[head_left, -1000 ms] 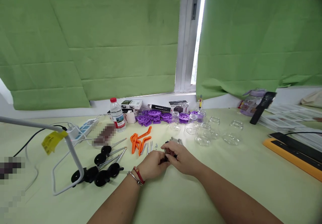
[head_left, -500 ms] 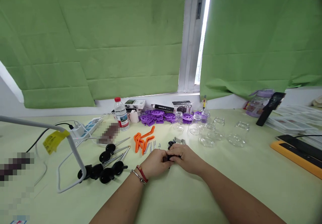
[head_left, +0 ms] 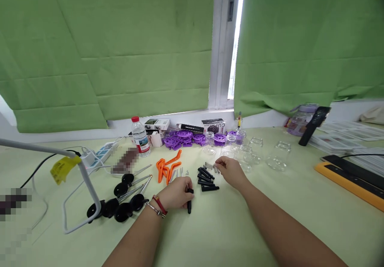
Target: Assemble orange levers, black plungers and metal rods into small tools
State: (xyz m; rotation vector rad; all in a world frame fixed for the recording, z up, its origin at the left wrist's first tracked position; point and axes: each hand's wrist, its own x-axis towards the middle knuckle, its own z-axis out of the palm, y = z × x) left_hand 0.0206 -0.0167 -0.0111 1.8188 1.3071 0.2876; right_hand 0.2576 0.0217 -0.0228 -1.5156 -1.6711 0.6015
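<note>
Several black tubes (head_left: pixel 205 174) lie in the middle of the table in the head view, a loose pile of slim, dark, matte pieces pointing in differing directions, the nearest one lying almost crosswise. One more, a black piece (head_left: pixel 189 207), is apart from them on their left, its narrow end pointing toward the person and its upper part partly hidden by fingers. The left hand (head_left: pixel 177 193) is closed around that upper part, thumb and fingers clamped on it, with the palm turned down.

Beyond the pile, small coiled metal springs (head_left: pixel 209 165) lie close together. The right hand (head_left: pixel 230 170) reaches to them with thumb and index finger drawn near each other, the fingertips at the springs' right side; whether they grip one cannot be told. Its other fingers are curled in.

Left of the springs are thin metal rods (head_left: pixel 177 173), partly behind the left hand, and bent orange parts (head_left: pixel 162 169). Black round pieces (head_left: pixel 123 212) with long shafts lie farther left. Clear glass jars (head_left: pixel 279 157) stand right of the springs, and purple wheels (head_left: pixel 184 135) are heaped near the wall.
</note>
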